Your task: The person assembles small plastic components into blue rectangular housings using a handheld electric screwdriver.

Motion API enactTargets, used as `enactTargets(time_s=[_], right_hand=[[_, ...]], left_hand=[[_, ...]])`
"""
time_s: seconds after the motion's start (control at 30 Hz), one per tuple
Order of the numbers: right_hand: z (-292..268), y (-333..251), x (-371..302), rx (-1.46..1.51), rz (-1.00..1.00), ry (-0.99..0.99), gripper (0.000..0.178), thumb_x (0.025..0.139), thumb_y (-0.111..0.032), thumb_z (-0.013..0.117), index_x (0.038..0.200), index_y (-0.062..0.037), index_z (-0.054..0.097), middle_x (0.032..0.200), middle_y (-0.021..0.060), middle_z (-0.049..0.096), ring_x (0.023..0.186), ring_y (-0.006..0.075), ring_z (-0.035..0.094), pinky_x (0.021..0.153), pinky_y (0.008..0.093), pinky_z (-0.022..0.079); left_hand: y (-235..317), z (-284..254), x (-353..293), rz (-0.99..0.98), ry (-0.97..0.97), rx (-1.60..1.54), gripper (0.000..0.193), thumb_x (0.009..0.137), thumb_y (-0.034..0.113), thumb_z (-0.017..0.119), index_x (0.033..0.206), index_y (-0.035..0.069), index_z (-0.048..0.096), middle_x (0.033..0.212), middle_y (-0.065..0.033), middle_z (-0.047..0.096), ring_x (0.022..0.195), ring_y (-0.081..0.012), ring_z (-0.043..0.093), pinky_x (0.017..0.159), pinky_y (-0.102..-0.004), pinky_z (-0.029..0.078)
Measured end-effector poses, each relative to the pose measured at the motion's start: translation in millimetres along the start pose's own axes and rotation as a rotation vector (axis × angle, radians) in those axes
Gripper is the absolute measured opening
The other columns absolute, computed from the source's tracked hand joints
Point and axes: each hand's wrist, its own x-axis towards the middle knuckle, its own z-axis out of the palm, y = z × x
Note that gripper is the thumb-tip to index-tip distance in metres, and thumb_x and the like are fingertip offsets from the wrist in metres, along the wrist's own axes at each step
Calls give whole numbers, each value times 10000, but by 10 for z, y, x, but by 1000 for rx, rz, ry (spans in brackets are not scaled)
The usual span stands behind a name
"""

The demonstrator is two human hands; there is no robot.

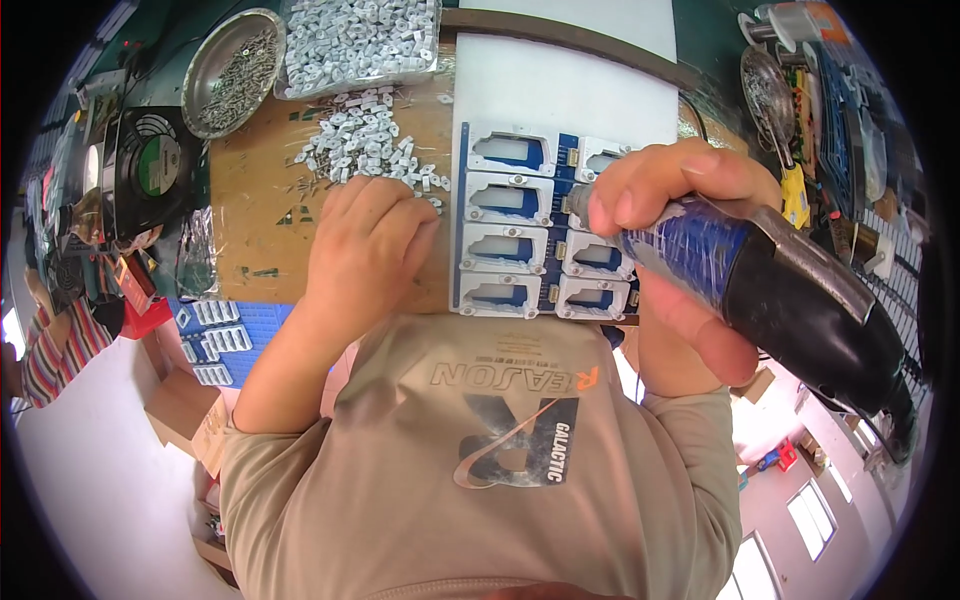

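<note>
Right hand [665, 215] wrapped around power screwdriver [790, 290], centre right; heavy, rigid, taped grip looks non-slip, best held mid-barrel. Tip on blue fixture tray [545, 225]. Left hand [365, 245] curled, fingers in pile of small white plastic pieces [365, 140], light, loose; grasp unclear.

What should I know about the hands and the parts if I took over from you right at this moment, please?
Right hand: gripping the electric screwdriver, tip down on the blue fixture of grey housings.
Left hand: resting on the bench at the loose pile of small white parts, just left of the fixture.
Screws are in the round metal dish.
Which housings are already fastened cannot be told.
</note>
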Motion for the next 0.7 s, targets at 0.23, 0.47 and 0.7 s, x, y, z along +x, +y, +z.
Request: enactTargets(time_s=[0.23, 0.47, 0.7], right_hand=[[-72, -29, -8, 11, 38, -52, 1164, 709, -708, 819, 1505, 7, 361, 1157, 207, 605, 958, 312, 628, 825, 442, 528], [-65, -98, -54, 19, 151, -38, 1173, 709, -708, 817, 1506, 15, 352, 1159, 214, 602, 967, 317, 630, 833, 445, 530], [-3, -124, -70, 25, 164, 1, 1181, 706, -711, 816, 1507, 20, 347, 1158, 218, 601, 972, 319, 631, 837, 447, 531]], left_hand=[[33, -13, 41, -5, -39, 3, 152, 778, 53, 762, 896, 99, 678, 904, -37, 616, 856, -259, 602, 770, -388, 472], [36, 50, 19, -56, 31, 0, 150, 774, 53, 769, 895, 90, 689, 899, -45, 622, 839, -267, 602, 764, -391, 475], [41, 31, -43, -37, -42, -22, 157, 778, 62, 772, 916, 89, 701, 905, -46, 626, 847, -268, 606, 769, -391, 478]])
